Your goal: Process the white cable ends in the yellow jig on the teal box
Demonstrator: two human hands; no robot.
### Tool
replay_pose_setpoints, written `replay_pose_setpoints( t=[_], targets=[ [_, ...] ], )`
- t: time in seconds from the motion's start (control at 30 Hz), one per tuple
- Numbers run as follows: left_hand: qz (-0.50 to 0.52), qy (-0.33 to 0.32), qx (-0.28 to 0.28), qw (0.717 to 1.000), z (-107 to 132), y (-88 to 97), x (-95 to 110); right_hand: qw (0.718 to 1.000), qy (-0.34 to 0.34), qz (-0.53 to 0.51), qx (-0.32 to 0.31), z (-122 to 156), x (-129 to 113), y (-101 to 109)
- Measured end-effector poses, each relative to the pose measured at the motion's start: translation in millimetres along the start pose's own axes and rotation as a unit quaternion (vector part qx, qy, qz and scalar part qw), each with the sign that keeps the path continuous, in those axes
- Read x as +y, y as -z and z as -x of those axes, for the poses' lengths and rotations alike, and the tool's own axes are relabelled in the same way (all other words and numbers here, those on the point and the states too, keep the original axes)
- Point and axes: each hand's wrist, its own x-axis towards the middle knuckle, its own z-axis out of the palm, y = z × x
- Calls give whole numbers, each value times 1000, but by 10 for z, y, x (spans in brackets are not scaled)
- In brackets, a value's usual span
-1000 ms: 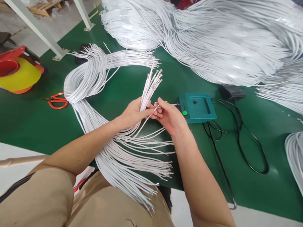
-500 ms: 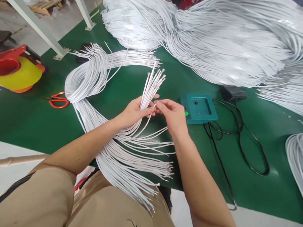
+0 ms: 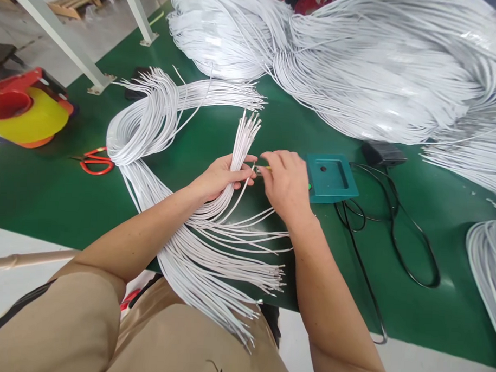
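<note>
White wires [image 3: 245, 138] fill my left grip [image 3: 218, 177], loose wires [image 3: 237, 267] lie ungathered on the bench [image 3: 60, 196], my right grip's [image 3: 287, 182] hold unclear.

yellow piece [image 3: 268, 168] partly hidden, rightmost coil [image 3: 487, 265] cropped

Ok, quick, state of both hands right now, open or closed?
Left hand: closed, holding a bundle of white wires.
Right hand: closed around a partly yellow tool, mostly hidden; its exact kind can't be told.
</note>
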Motion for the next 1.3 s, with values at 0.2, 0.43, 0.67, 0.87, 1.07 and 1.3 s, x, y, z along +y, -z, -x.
replay_pose_setpoints(
  t=[0.2, 0.43, 0.67, 0.87, 1.07, 1.3],
  targets=[
    [-130, -34, 41, 990, -63, -30, -46, 991, -38, 30, -121, -12, 196, 0],
    [-191, -46, 54, 979, -115, -37, -120, 995, -34, 23, -88, -9, 248, -14],
    [-236, -47, 73, 968, -135, -90, -162, 997, -53, 0, -59, -18, 268, -41],
    [-244, -43, 63, 967, -141, -72, -183, 993, -98, 56, -35, 42, 263, 67],
    [-232, -23, 65, 970, -117, -37, -130, 970, -205, 131, 0, 150, 393, 23],
    [-181, -55, 68, 980, -84, 41, -85, 980, -180, 71, 39, 111, 300, 88]
  ],
)
